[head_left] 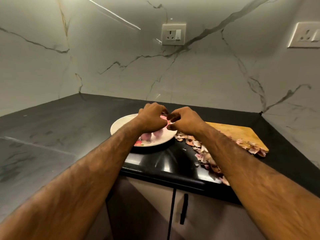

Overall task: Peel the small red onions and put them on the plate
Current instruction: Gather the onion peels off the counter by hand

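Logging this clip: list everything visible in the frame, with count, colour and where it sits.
plate: one, white with a red floral print, on the counter under the hands.
peeled onions: at least two, pinkish purple, on the plate; others may be hidden by the left hand.
onion skins: a scattered pile, pink and brown, right of the plate, along the counter edge and on the board.
cutting board: one, light wood, right of the plate.
countertop: black stone, L-shaped corner.
wall sockets: two, white, on the marble-look wall; the right one partly cropped.
cabinet handle: one, black, below the counter.
left hand and right hand: fingertips together above the plate; what they pinch is hidden.
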